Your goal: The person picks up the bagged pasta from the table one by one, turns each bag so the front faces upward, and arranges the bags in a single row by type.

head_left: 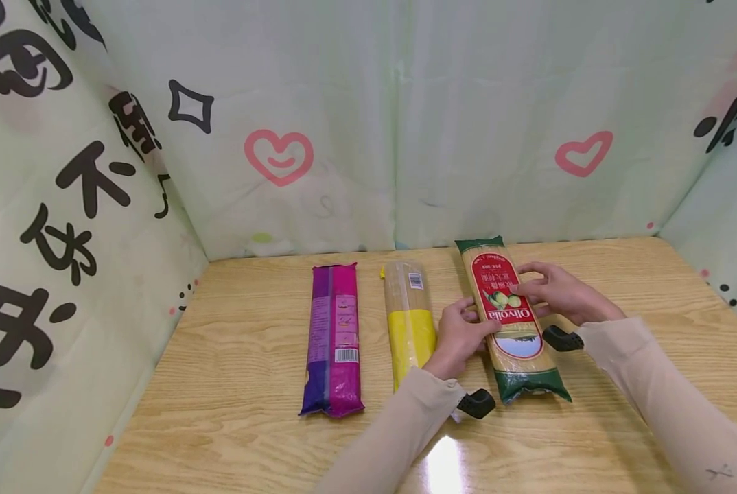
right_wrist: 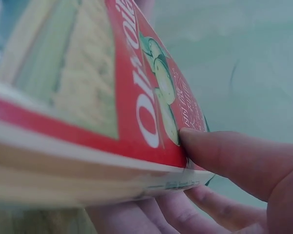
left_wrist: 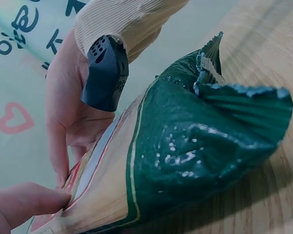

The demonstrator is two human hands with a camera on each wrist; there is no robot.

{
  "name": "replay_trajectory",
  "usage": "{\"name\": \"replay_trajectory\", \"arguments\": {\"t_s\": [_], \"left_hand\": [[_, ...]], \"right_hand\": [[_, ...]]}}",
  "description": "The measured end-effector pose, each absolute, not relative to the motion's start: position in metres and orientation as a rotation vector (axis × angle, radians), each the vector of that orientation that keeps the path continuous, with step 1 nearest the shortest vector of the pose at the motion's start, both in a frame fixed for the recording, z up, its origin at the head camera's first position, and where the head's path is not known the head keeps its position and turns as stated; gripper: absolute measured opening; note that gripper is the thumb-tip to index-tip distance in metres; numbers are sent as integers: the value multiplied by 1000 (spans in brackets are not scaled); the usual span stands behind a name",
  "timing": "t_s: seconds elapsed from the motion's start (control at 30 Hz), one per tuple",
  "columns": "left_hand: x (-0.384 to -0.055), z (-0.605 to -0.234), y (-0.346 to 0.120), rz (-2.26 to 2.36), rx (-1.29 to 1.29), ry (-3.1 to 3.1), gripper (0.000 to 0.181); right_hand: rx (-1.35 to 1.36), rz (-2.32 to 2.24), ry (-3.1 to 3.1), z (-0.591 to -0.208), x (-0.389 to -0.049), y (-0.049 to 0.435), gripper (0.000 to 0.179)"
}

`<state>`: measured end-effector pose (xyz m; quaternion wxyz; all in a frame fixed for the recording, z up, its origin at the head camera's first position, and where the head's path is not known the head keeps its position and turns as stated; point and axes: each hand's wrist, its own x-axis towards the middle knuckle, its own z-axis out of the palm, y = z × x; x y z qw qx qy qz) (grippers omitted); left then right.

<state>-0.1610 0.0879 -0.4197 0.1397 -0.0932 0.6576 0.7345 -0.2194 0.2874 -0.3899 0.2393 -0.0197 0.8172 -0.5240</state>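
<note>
A packet of spaghetti (head_left: 506,296) with a red label and green ends lies slanted between both hands at the right of the head view. My left hand (head_left: 458,339) grips its left edge, the thumb (left_wrist: 31,201) over the label. From the other side my right hand (head_left: 563,296) holds the packet. In the right wrist view its thumb (right_wrist: 234,156) presses the printed face and its fingers reach underneath. The packet's green end (left_wrist: 185,151) shows close above the wood in the left wrist view; whether it touches the table cannot be told.
Left of the hands lies a yellow and clear packet (head_left: 408,329), partly covered by the left hand and sleeve. A purple and pink packet (head_left: 334,343) lies further left on the wooden table (head_left: 220,384). Printed cloth (head_left: 356,137) hangs behind and at both sides.
</note>
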Motion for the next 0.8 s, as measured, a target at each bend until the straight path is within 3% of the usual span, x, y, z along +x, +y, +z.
{"name": "replay_trajectory", "arguments": {"t_s": [0.8], "left_hand": [[-159,-426,94,2030,-163,2033,54]], "right_hand": [[-13,-1292,2340,-397,-216,287,66]]}}
